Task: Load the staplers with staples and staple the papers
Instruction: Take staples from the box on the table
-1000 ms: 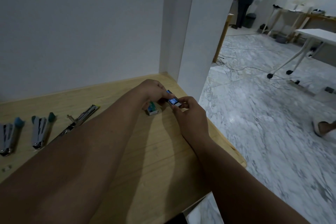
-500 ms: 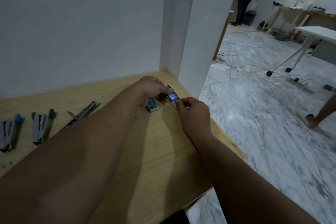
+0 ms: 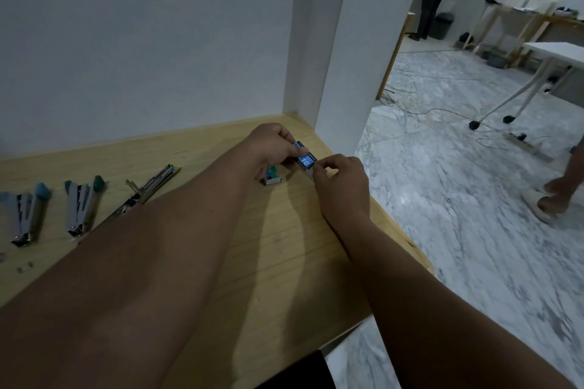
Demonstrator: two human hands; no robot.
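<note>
Left hand (image 3: 271,144) pinches blue staple box (image 3: 304,157) above table (image 3: 284,262) — right hand (image 3: 343,181) grips its near end. Green box (image 3: 272,176) just beside left hand; staplers (image 3: 80,210) well left.

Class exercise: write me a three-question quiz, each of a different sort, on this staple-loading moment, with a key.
1. True or false: the left hand holds the blue staple box.
2. Which lies on the wooden table just beside the left hand? A) green staple box B) scissors C) tape
3. Fill in: the right hand pinches the blue box's ____ end.

Key: 1 true; 2 A; 3 near.
</note>
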